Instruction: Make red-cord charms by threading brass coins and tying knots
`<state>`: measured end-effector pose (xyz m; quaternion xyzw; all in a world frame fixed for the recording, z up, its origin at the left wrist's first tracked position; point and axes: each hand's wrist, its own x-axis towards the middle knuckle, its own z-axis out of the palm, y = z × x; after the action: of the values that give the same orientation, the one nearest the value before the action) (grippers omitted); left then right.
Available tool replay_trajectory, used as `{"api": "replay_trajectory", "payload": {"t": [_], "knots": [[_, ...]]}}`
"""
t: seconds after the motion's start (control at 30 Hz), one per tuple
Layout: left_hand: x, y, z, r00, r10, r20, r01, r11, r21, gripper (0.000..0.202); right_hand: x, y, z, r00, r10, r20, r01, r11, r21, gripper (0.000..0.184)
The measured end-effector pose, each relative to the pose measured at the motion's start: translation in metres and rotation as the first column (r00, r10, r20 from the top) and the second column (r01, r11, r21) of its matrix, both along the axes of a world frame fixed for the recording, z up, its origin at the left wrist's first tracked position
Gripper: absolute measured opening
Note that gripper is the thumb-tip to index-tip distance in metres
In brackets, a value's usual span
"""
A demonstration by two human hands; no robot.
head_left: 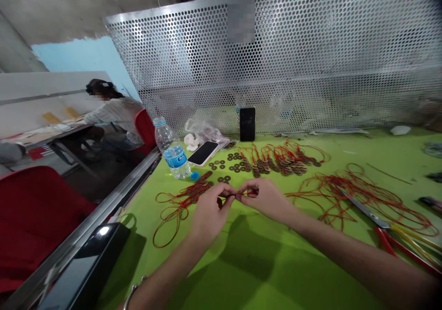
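My left hand (210, 209) and my right hand (265, 200) meet over the middle of the green table, fingertips pinched together. Between them runs a short length of red cord (246, 193), gripped by both; its ends are partly hidden by my fingers. Just beyond lie loose round brass-coloured coins (236, 167) in small groups. A row of coin strings tied with red cord (288, 161) lies behind my right hand. More tied coin strings (195, 191) with long red loops rest beside my left hand. A tangle of red cord (366, 192) spreads to the right.
Scissors (375, 218) lie on the cord at right. An uncapped water bottle (172, 151), its blue cap (194, 176) and a phone (204, 153) stand or lie at left. Another phone (247, 124) leans on the perforated metal panel (207, 71). A black box (90, 264) is at front left.
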<state>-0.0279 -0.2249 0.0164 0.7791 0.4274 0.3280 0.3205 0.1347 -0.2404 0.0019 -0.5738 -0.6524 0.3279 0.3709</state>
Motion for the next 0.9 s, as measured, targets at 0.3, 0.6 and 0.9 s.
{"api": "replay_trajectory", "payload": {"t": [0.3,0.6,0.9], "knots": [[-0.002,0.001,-0.002,0.999,-0.042,0.002,0.042,0.999,-0.006,0.016,-0.003,0.002,-0.003,0.999,0.034,0.006,-0.034,0.999,0.008,0.016],[-0.009,0.015,-0.005,0.953,-0.196,0.23,0.263,0.913,-0.313,0.038,0.007,0.003,0.01,0.992,0.116,-0.053,-0.121,0.989,-0.09,0.016],[-0.002,0.004,-0.005,0.913,-0.142,0.383,0.349,0.759,-0.55,0.017,0.01,0.003,0.015,0.99,0.131,-0.046,-0.135,0.984,-0.115,0.018]]}}
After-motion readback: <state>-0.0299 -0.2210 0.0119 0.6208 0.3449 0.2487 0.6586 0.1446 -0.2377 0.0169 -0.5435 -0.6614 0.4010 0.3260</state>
